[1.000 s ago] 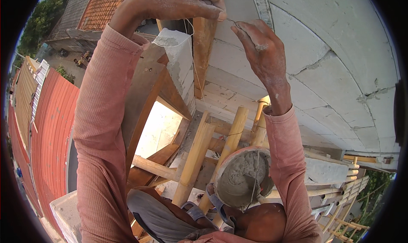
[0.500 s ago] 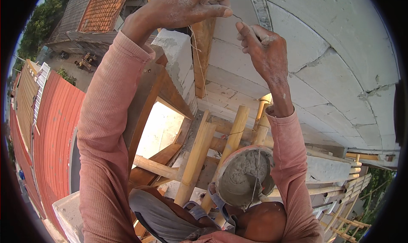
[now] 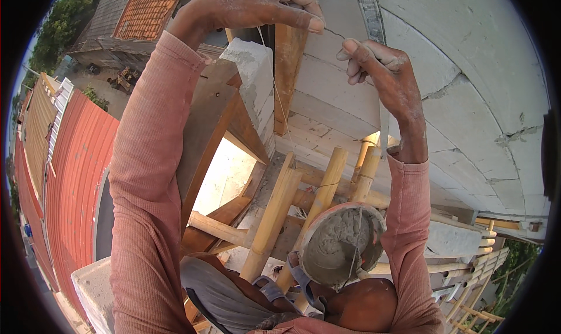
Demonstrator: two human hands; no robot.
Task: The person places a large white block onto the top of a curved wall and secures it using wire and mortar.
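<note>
I saw both hands raised against the block wall, a thin string running between them; the left hand had its fingers curled down, thumb and forefinger closed on the string just left of the wall's edge; the right hand had its fingertips bunched, pinched on the same string, close against the wall face. From the left hand the string dropped past a wooden plank standing upright at the wall's corner. Below the wall lay bamboo poles — and a bucket of grey mortar sat among them, beside the right forearm.
</note>
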